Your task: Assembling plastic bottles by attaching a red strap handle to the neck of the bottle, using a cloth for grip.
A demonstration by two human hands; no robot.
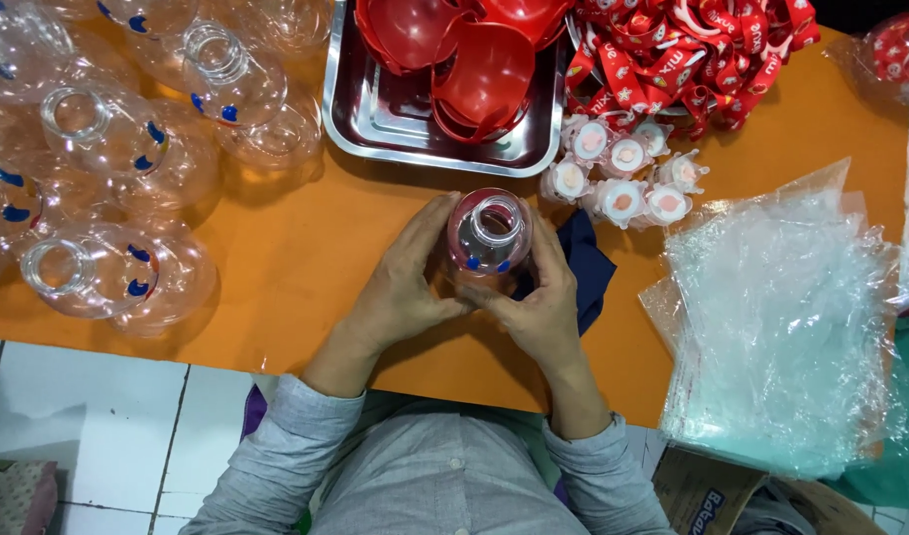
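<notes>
Surface: orange table [306, 248] | floor: white tile [88, 396] | both hands clasp clear jar [489, 238]

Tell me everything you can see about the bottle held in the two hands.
The bottle looks like clear plastic, round, with an open neck facing the camera, no cap, a red part inside or beneath it and two blue marks on its near side. It stands over the orange table, clasped by the left hand and right hand.

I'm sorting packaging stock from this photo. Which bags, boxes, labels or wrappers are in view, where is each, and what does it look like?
Clear plastic bags: stacked at right on the orange table, flat, glossy.
Printed ribbons: heaped top right, red and white.
Cardboard box: bottom right below the table edge, brown, printed.
Wrapped bundle: far top right, clear film over red.
</notes>
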